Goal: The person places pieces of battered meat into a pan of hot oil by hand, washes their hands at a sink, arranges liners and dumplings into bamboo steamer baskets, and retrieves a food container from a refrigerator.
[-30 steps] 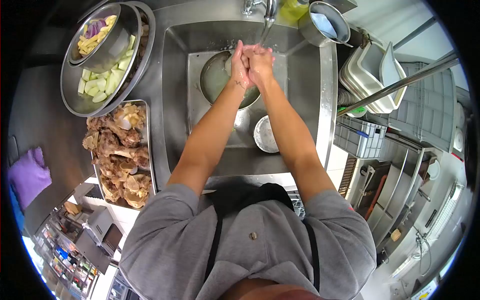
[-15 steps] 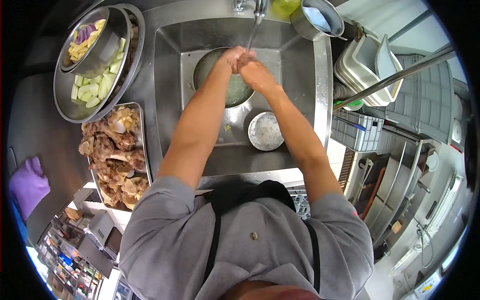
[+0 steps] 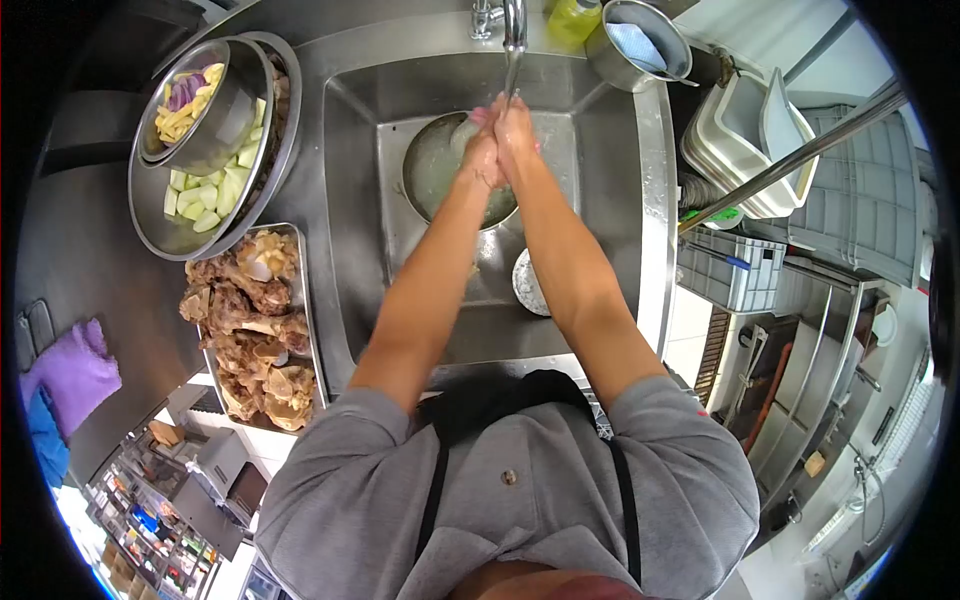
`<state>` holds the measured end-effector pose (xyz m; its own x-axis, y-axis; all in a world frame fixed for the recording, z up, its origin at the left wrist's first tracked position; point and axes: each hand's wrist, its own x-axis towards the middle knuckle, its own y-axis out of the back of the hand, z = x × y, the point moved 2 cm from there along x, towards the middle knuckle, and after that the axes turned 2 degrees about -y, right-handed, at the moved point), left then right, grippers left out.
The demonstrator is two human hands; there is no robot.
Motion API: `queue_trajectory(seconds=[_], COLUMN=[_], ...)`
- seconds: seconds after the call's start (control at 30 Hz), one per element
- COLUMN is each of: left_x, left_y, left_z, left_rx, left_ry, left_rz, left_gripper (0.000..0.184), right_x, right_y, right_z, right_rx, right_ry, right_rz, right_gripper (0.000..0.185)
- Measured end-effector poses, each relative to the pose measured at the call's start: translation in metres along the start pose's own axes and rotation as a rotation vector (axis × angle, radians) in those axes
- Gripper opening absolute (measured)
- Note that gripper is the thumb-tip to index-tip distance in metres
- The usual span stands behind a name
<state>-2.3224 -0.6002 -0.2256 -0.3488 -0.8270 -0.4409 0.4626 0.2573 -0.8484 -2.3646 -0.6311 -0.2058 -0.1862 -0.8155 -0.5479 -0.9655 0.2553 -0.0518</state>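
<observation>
My left hand [image 3: 482, 150] and my right hand [image 3: 515, 130] are pressed together under the faucet [image 3: 514, 40], where water runs onto them. No object shows between them, but their fingers are partly hidden and blurred by motion. Below them a round metal bowl [image 3: 425, 180] with cloudy water stands in the steel sink [image 3: 400, 325]. A smaller whitish round dish [image 3: 528, 285] lies on the sink floor, partly behind my right forearm.
Left of the sink are nested metal bowls [image 3: 150, 225] with cut vegetables and a tray of meaty bones [image 3: 255, 330]. A purple cloth [image 3: 80, 375] lies farther left. A metal pot [image 3: 610, 70] and stacked white tubs [image 3: 700, 150] are at right.
My hands have rubbed against each other, staying under the water and shifting from one clasp to another. The whole view has shifted slightly, and my right forearm covers more of the small dish.
</observation>
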Motion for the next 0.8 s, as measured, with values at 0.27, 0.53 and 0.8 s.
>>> queue_trajectory(seconds=[0.27, 0.53, 0.8], left_x=[0.042, -0.002, 0.022], left_y=[0.035, 0.000, 0.017], left_z=[0.044, 0.050, 0.046], left_rx=[0.413, 0.304, 0.323], left_ry=[-0.014, 0.040, 0.199], left_rz=[0.338, -0.194, -0.008], left_gripper=[0.032, 0.042, 0.031], right_x=[-0.087, -0.067, -0.077], right_y=[-0.012, 0.055, 0.034], right_z=[0.017, -0.006, -0.015], right_rx=[-0.600, -1.447, -1.004], right_ry=[0.813, 1.140, 1.134], right_rz=[0.101, -0.178, -0.201], right_gripper=[0.045, 0.075, 0.023])
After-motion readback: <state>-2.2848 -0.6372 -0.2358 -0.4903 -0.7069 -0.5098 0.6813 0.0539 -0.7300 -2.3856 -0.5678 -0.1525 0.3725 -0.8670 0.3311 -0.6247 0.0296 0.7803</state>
